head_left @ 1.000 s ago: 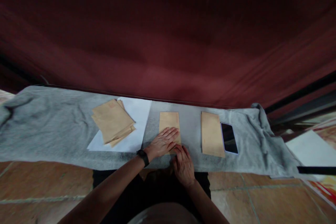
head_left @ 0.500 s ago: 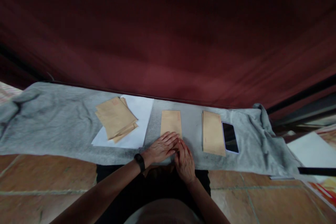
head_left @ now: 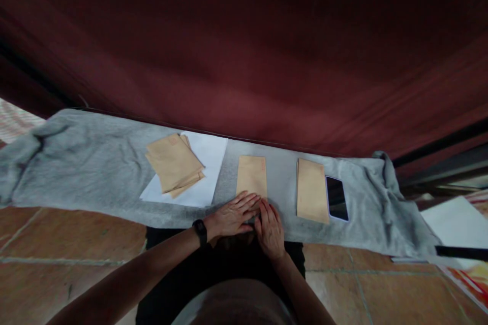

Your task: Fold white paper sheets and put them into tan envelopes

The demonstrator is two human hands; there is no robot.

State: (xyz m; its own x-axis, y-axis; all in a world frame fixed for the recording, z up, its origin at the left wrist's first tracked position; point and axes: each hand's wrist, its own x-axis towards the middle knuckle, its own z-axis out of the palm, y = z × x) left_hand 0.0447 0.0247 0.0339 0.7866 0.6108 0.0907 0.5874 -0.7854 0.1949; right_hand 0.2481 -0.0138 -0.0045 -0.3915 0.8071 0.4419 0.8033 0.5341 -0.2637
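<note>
A brown paper envelope (head_left: pixel 251 175) with small red print at its upper right lies upright in front of me on the grey cloth. Across its lower end rests my left hand (head_left: pixel 234 215), flat, fingers stretched out, a dark band on the wrist. My right hand (head_left: pixel 270 228) lies beside it with extended fingers, its tips at the envelope's lower right edge. Both palms face down and cover the envelope's near end. On the left, a loose pile of brown envelopes (head_left: pixel 175 162) sits on white paper sheets (head_left: pixel 208 183). Further right lies another small stack of envelopes (head_left: pixel 312 190).
A phone (head_left: pixel 336 198) with a dark screen lies right of the right-hand stack. The grey cloth (head_left: pixel 95 167) covers a long narrow surface, rumpled at both ends. Behind it rises a dark red panel (head_left: pixel 244 86). Tiled floor (head_left: pixel 87 238) shows below, with papers (head_left: pixel 457 223) at far right.
The view has tilted and shifted slightly, so the things on the cloth sit a little further right. My hands stay on the envelope's lower end, almost unchanged.
</note>
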